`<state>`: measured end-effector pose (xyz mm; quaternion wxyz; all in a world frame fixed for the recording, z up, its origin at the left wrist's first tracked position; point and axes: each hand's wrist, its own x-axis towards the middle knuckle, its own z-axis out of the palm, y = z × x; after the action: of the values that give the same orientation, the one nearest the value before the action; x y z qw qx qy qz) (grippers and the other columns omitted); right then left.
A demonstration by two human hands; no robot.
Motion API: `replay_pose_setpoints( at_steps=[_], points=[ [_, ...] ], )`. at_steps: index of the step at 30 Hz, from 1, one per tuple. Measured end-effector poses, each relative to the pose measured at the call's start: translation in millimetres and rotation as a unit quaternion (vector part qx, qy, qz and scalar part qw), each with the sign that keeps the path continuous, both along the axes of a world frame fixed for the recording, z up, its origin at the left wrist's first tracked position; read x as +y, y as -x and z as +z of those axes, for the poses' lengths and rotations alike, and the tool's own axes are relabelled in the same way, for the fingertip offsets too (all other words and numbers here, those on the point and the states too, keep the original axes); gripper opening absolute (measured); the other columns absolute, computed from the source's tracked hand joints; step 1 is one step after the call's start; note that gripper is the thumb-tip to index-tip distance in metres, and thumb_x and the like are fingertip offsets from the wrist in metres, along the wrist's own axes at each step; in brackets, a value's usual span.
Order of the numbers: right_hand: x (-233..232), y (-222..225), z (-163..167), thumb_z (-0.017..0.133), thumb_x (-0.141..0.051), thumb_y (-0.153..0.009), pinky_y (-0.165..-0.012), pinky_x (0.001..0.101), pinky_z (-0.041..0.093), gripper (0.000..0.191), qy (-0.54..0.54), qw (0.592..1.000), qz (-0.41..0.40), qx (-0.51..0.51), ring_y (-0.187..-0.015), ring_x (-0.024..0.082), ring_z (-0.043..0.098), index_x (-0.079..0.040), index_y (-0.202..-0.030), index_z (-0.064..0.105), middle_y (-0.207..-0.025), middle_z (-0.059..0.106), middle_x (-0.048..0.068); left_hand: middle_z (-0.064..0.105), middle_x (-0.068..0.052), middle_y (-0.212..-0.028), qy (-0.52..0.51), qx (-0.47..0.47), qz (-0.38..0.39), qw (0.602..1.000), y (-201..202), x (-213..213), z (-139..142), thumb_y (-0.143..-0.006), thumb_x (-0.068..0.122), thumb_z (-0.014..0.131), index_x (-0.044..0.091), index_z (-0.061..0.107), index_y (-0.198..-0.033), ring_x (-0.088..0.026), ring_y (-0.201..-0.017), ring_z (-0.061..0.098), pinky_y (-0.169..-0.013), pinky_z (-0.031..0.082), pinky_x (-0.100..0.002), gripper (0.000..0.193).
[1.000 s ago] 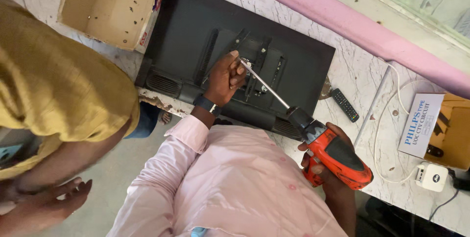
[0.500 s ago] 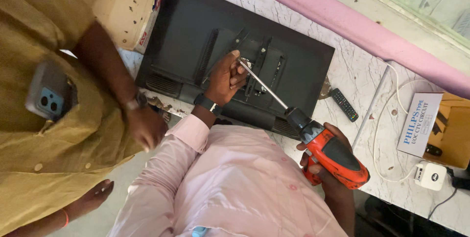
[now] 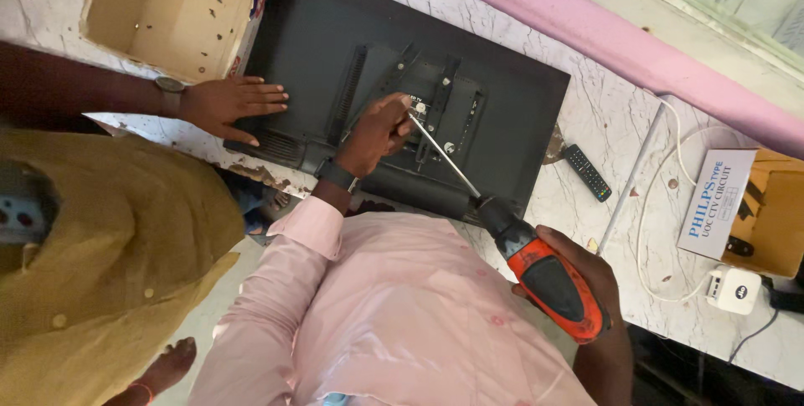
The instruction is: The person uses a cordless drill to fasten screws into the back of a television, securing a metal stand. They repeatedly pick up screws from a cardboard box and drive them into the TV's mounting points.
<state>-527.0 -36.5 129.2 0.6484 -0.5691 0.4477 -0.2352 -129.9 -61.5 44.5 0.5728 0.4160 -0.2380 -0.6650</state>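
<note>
Television (image 3: 469, 79), a flat black set, lies face down on the white marbled counter (image 3: 636, 138), its back panel and black mounting bracket (image 3: 435, 104) turned up toward the camera.

Left of the set: an open cardboard box (image 3: 167, 8) stands on the counter, one corner just beside the set's upper left edge. Below it, a co-worker in a mustard-yellow shirt (image 3: 109, 263) reaches in from the left; that person's hand (image 3: 230, 107), with a wristwatch (image 3: 170, 87) on the wrist, lies flat with fingers spread on the lower left part of the back panel.

Centre: the person's left hand (image 3: 377, 132), a dark watch (image 3: 337, 175) on its wrist, rests on the back panel at the bracket, fingers pinched narrowly about the tip of a long screwdriver shaft (image 3: 444, 157). The shaft slants down and to the right across the set's lower edge to a black chuck.

Right of centre: the right hand (image 3: 586, 276) is wrapped fully around the orange-and-black powered screwdriver (image 3: 548, 276), held above the pink-shirted torso (image 3: 419, 322).

Right: a small black remote control (image 3: 586, 173) lies on the counter just beside the set's right edge. Farther right are white cables (image 3: 657, 205), a white printed carton (image 3: 714, 205) and a white plug adapter (image 3: 733, 290). A pink ledge (image 3: 603, 37) runs along the far side of the counter.
</note>
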Motion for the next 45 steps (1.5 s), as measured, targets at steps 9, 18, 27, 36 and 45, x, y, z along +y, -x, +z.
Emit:
replay_pose_setpoints(
  at_steps=[9,18,27,36,45],
  points=[
    [-17,-15,7,0.091,-0.024,-0.075,-0.063,0.0340,0.058,0.091,-0.023,0.992,-0.034,-0.118,-0.078,0.021,0.067,-0.004,-0.150,0.045,-0.105,0.071,0.019,0.045,0.005,-0.074,0.035,0.030,-0.022,0.999,-9,-7,0,-0.107,0.035,0.049,0.016,0.046,-0.088,-0.001,-0.053,0.034,-0.043,0.026,-0.020,0.027],
    [-30,-28,-1,0.080,-0.037,-0.095,-0.065,0.0326,0.055,0.069,-0.180,0.928,-0.108,-0.309,-0.075,0.023,0.063,0.007,-0.140,0.051,-0.107,0.064,0.022,0.047,0.003,-0.077,0.118,0.023,0.070,0.990,6,-27,-13,-0.112,0.043,0.049,0.014,0.046,-0.091,-0.002,-0.055,0.032,-0.047,0.026,-0.021,0.037],
    [-114,-86,12,0.081,-0.033,-0.088,-0.057,0.0315,0.053,0.066,-0.087,0.975,-0.147,-0.141,-0.070,0.022,0.063,0.003,-0.136,0.055,-0.100,0.066,0.017,0.063,-0.005,-0.071,-0.006,-0.414,0.096,0.905,4,-101,-72,-0.098,0.044,0.069,0.011,0.049,-0.152,-0.015,-0.064,0.063,-0.061,0.050,-0.032,0.066],
    [-242,-152,5,0.070,0.001,-0.081,-0.064,0.0321,0.058,0.075,-0.042,0.996,-0.067,0.042,-0.075,0.017,0.066,-0.003,-0.152,0.048,-0.097,0.069,0.013,0.075,-0.012,-0.085,-0.156,-0.636,-0.109,0.748,-3,-173,-99,-0.084,0.038,0.078,0.021,0.012,-0.164,-0.032,-0.071,0.072,-0.060,0.056,-0.046,0.105],
    [-311,-175,-38,0.077,0.002,-0.078,-0.067,0.0303,0.059,0.084,-0.043,0.999,0.022,0.021,-0.081,0.015,0.069,-0.006,-0.155,0.044,-0.097,0.071,0.011,0.073,-0.012,-0.077,-0.144,-0.632,-0.096,0.755,-19,-204,-129,-0.083,0.039,0.081,0.023,0.020,-0.163,-0.031,-0.067,0.072,-0.058,0.055,-0.043,0.101]
  ],
)
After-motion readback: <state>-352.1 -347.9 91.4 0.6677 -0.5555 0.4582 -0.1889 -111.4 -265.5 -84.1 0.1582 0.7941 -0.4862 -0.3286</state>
